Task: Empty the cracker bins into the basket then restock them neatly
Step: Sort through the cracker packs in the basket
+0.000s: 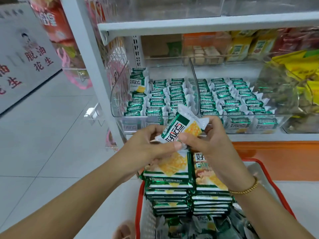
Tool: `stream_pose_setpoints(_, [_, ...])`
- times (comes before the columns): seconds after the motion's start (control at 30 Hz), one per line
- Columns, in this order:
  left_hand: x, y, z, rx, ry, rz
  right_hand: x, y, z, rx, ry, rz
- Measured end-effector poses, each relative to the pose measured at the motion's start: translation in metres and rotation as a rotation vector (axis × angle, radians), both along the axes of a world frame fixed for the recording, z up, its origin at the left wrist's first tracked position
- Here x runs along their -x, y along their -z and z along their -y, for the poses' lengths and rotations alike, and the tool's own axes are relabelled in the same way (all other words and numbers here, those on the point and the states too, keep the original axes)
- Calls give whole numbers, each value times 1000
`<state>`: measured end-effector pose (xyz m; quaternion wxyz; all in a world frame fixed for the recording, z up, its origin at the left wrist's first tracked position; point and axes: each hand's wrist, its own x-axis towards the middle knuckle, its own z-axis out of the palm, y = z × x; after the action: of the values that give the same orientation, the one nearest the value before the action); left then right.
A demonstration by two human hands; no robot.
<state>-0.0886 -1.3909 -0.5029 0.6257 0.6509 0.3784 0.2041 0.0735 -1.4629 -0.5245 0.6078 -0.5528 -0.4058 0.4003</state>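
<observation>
Both hands hold one green-and-white cracker packet [183,129] in front of the shelf, tilted. My left hand [146,144] pinches its lower left end and my right hand [207,137] grips its right side. Below them a red basket [276,187] carries two neat stacks of the same packets [188,190] and loose ones at the near end. Two clear cracker bins stand on the shelf behind: the left bin [119,94] and the right bin [269,116], both filled with rows of packets standing on edge.
Another clear bin with yellow snack bags [303,87] sits to the right. A white shelf board [207,23] overhangs the bins. Pink wire hooks [114,69] hang off the white shelf upright at the left. White tiled floor [43,135] stretches leftward beside a printed carton [22,54].
</observation>
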Motion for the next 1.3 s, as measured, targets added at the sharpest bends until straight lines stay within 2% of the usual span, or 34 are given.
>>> stream_pose_setpoints(0.07, [0,-6,-12,-96,-14,-15,-5,-14,-14,44,-36,149])
stream_pose_setpoints(0.13, [1,-10,-23,-161,-33,-27,-13,-29,-29,72,-169,285])
stream_pose_setpoints(0.37, [9,-27,-58,-238,-123,43,-27,-95,-81,209,-481,848])
stream_pose_setpoints(0.43, [12,-28,-69,-228,-223,111,-27,-98,-106,224,-522,824])
stream_pose_setpoints(0.5, [15,-25,-81,-261,-351,97,-26,-93,-136,230,-532,701])
stream_pose_setpoints(0.57, [21,-16,-90,-462,-408,-165,-26,-81,-170,259,-439,557])
stream_pose_setpoints(0.63, [25,-7,-93,-705,-305,-475,-21,-65,-203,314,-333,413])
stream_pose_setpoints(0.7, [25,0,-93,-811,-147,-640,-7,-50,-226,361,-284,311])
stream_pose_setpoints(0.77, [26,4,-93,-840,-80,-691,5,-35,-243,374,-239,276])
stream_pose_setpoints(0.83, [28,5,-95,-864,-77,-658,15,-22,-252,331,-165,249])
stream_pose_setpoints(0.9, [31,7,-95,-888,-70,-622,20,-14,-256,319,-95,274])
stream_pose_setpoints(1.1, [37,11,-94,-902,-37,-568,21,-9,-254,405,-51,519])
stream_pose_setpoints(1.3, [36,13,-95,-927,-24,-575,36,-15,-266,512,-119,688])
